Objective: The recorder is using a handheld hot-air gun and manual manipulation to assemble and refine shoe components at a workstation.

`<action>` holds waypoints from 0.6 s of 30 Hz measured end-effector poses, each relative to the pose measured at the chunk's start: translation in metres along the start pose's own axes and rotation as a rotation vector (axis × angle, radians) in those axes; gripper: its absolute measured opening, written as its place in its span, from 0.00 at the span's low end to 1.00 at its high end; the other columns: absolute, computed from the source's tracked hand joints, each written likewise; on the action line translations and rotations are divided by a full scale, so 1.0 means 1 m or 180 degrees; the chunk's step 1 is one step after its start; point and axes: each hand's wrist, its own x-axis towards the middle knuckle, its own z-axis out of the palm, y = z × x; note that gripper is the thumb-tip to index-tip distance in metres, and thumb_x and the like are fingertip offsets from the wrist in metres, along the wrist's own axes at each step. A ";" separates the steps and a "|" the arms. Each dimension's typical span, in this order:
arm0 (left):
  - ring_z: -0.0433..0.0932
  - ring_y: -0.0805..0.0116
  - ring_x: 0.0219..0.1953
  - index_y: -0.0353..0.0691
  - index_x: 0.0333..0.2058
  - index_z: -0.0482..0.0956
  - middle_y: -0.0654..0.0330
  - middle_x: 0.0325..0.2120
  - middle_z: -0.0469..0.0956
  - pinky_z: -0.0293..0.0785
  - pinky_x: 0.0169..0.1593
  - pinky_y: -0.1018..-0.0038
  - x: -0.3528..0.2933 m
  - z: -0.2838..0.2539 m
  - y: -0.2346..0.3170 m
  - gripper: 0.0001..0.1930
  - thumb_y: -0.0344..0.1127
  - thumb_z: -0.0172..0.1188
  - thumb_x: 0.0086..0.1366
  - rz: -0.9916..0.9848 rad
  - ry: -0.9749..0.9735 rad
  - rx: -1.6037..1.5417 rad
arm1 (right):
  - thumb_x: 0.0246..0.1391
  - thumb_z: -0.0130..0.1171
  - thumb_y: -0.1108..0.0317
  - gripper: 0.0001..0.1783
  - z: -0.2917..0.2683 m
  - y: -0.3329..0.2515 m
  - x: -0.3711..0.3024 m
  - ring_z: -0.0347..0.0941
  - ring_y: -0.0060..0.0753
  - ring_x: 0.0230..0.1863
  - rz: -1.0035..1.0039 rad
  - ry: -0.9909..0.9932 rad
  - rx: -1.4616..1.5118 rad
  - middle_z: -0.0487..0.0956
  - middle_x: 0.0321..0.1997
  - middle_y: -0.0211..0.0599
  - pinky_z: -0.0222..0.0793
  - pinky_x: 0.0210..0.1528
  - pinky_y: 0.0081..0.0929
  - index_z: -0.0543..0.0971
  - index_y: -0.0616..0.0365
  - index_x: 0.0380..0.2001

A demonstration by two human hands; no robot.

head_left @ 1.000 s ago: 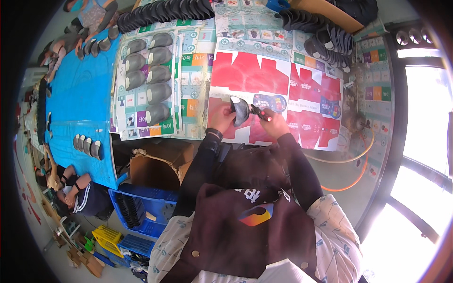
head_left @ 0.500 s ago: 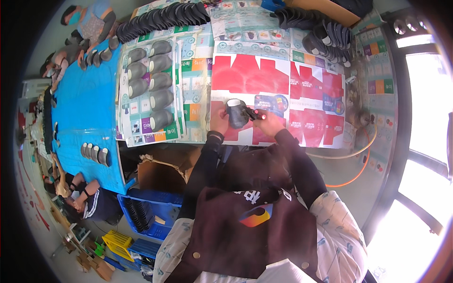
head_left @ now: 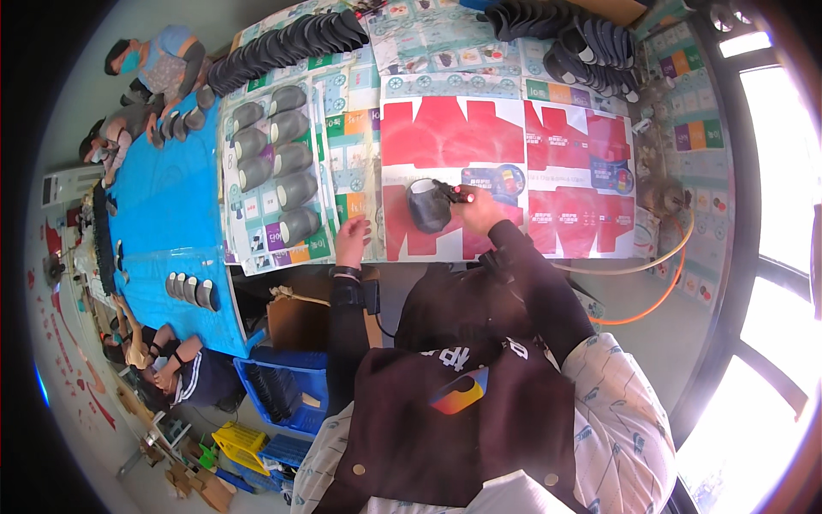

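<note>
A dark grey, cup-shaped shoe piece [head_left: 429, 210] with a pale lining rests on the red-and-white printed sheet [head_left: 402, 137] in front of me. To its right, my right hand [head_left: 482, 214] is closed around a small black tool with red parts [head_left: 457, 194]. The black end of that tool meets the piece's upper right edge; its exact kind is unclear. Apart from the piece, my left hand [head_left: 352, 240] is over the table's near edge with its fingers loosely spread, holding nothing.
Several similar grey pieces [head_left: 294, 156] lie in two columns on printed sheets at left. Curved dark pieces stand in rows at the back [head_left: 291, 47] and back right [head_left: 591, 64]. A blue-topped table [head_left: 158, 210] adjoins at left, with people beside it. Hoses [head_left: 655, 301] hang at right.
My left hand has let go of the shoe piece and moved left, away from it. My right hand keeps the tool against the piece. The view has shifted slightly.
</note>
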 end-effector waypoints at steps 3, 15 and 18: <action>0.80 0.64 0.52 0.39 0.57 0.76 0.56 0.51 0.82 0.77 0.54 0.67 -0.013 -0.016 0.021 0.17 0.39 0.56 0.75 0.0108 0.0006 -0.0112 | 0.49 0.61 0.61 0.18 -0.002 0.002 0.003 0.80 0.61 0.42 -0.0098 -0.0005 0.0113 0.83 0.36 0.56 0.75 0.46 0.46 0.83 0.58 0.43; 0.85 0.64 0.44 0.37 0.49 0.79 0.55 0.41 0.86 0.79 0.47 0.71 -0.077 -0.077 0.085 0.11 0.36 0.59 0.73 0.1113 -0.0384 0.2458 | 0.50 0.63 0.62 0.23 -0.015 -0.008 0.000 0.82 0.53 0.43 0.0018 -0.0572 0.0247 0.85 0.40 0.53 0.75 0.49 0.40 0.83 0.59 0.49; 0.85 0.65 0.43 0.36 0.49 0.80 0.55 0.41 0.86 0.79 0.47 0.71 -0.077 -0.062 0.074 0.12 0.37 0.60 0.73 0.1048 -0.0508 0.1767 | 0.49 0.64 0.61 0.25 -0.020 -0.008 -0.002 0.82 0.54 0.46 -0.0310 -0.1060 -0.0111 0.84 0.43 0.56 0.75 0.51 0.40 0.83 0.59 0.51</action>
